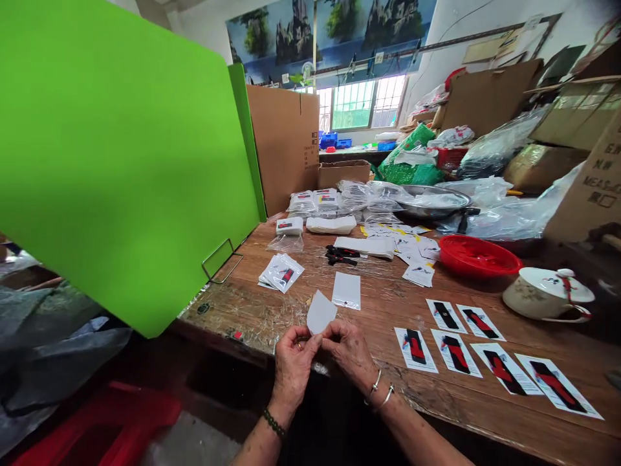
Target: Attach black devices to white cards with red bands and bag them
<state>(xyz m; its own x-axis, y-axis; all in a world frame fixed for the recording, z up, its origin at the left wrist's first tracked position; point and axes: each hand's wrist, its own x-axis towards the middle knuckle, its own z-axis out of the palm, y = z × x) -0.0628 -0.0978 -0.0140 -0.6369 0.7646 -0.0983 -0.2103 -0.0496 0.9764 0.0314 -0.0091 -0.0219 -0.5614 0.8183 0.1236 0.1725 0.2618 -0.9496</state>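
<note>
My left hand (295,364) and my right hand (350,353) meet at the table's front edge, fingers pinched on the lower end of a white card (321,313). The card stands up from the fingertips and looks slightly bent. Whether a clear sleeve covers it I cannot tell. Just beyond lies a flat white packet (346,290) with a small dark hole near its lower edge. To its left is a small pile of clear-sleeved packets (281,272), the top one showing a red and black piece. Right of my right hand, several cards with black and red straps (456,355) lie in two rows.
A green panel (145,162) rises at the left, with a wire stand (222,261) by it. Bagged stacks (330,199), black straps (342,254) and loose printed cards (417,249) lie farther back. A red basin (478,255) and a lidded mug (546,294) stand right.
</note>
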